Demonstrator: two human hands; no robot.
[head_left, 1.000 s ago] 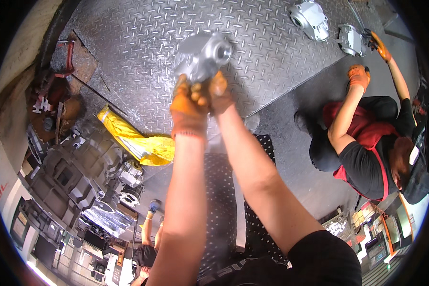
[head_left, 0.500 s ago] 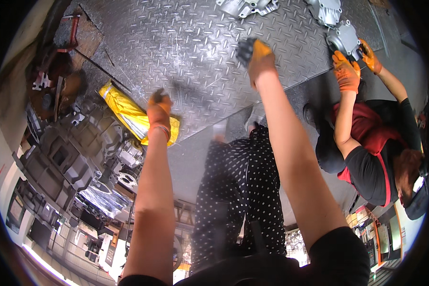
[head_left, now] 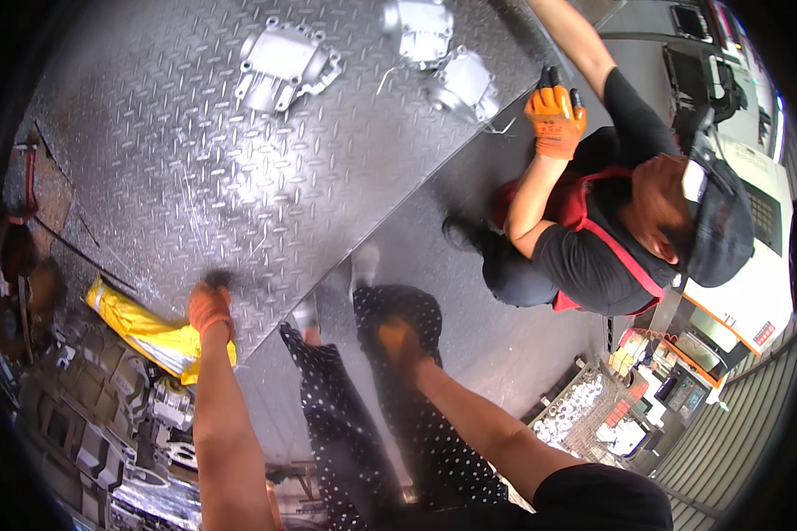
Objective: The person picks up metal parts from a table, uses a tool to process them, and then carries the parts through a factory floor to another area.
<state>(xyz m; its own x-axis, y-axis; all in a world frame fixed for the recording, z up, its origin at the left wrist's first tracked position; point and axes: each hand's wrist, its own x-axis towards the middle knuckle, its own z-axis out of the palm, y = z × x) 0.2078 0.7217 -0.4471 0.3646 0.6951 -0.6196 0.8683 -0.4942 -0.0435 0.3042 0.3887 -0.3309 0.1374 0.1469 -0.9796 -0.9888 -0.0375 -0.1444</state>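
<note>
Yellow cloth (head_left: 140, 334) beside left hand (head_left: 210, 309), perhaps touching.

A silver metal casting (head_left: 281, 65) lies over there on the treaded plate (head_left: 328, 168), bolt lugs jutting from its edges; a second casting (head_left: 421, 34) and a third casting (head_left: 466, 84) sit close together to its right.

Small dark print (head_left: 552, 125) is showing on the back of a co-worker's glove (head_left: 558, 143). At the right, the white machine (head_left: 753, 296) is bearing faint lettering (head_left: 751, 161) on its upper panel and a red mark (head_left: 764, 333) near its lower edge; all three are appearing too small for sure reading.
</note>
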